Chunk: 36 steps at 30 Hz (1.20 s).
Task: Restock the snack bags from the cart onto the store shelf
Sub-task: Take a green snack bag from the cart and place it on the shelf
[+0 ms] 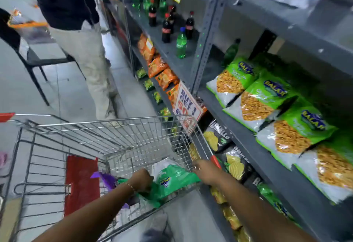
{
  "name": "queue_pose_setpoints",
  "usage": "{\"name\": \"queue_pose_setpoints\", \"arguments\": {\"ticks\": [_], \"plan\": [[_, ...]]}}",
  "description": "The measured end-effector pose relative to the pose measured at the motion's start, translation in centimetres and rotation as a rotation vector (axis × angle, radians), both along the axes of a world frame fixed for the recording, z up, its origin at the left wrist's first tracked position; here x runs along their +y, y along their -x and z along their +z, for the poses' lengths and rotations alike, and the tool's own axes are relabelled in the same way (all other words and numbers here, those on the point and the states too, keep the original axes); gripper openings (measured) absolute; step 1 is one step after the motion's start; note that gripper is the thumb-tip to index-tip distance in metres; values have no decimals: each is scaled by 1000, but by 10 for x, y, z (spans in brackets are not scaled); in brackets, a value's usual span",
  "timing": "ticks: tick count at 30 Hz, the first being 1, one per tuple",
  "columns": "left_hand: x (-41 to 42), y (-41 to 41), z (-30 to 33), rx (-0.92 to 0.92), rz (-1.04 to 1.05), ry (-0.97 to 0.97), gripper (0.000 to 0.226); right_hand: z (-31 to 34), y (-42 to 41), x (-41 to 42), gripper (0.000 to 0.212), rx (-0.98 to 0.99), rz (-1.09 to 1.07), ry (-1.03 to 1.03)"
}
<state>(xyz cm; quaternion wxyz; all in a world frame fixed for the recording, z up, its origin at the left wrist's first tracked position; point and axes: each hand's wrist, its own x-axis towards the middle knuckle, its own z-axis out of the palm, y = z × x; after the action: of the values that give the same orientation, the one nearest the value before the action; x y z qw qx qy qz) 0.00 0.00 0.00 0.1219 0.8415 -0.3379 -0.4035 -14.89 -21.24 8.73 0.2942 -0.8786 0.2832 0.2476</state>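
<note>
A green-and-white plastic snack bag (172, 180) is grasped inside the silver wire shopping cart (107, 138) by the clenched left hand (142, 181); the cart's rim is gripped by the right hand (205, 172), beside the grey metal shelf (267, 157).

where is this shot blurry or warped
Head view: wide-angle bending tilts the grey shelf uprights; motion blur smears both forearms and the standing person at top left; the green snack bag in the cart is soft; shelf bags stay readable.

Snack bags (267, 100) green-white, yellow contents; cart (107, 138) silver wire, red handle (215, 161); shelf (248, 125) grey.
</note>
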Motion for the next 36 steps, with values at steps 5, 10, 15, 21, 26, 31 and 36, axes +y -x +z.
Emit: {"name": "queue_pose_setpoints", "arguments": {"ticks": [5, 10, 15, 21, 26, 31, 36], "plan": [[-13, 7, 13, 494, 429, -233, 27, -33, -21, 0, 60, 320, 2, 12], [-15, -6, 9, 613, 436, -176, 21, -51, -32, -4, 63, 351, -83, -41], [-22, -10, 1, 822, 797, -134, 25, -51, -38, -15, 30, -22, -386, -279], [-24, -5, 2, 867, 1043, -3, 25, -48, -44, -2, 21, -296, -111, -25], [3, -24, 16, 1005, 1110, 172, 40, -12, -59, 10, 17, -427, 1, 51], [14, -43, 53, 941, 1191, 500, 31, 75, -67, 12, 12, -595, 11, 246], [-4, -32, 127, 357, 396, 456, 30, 202, -43, 9, 19, -699, -91, 406]]}}
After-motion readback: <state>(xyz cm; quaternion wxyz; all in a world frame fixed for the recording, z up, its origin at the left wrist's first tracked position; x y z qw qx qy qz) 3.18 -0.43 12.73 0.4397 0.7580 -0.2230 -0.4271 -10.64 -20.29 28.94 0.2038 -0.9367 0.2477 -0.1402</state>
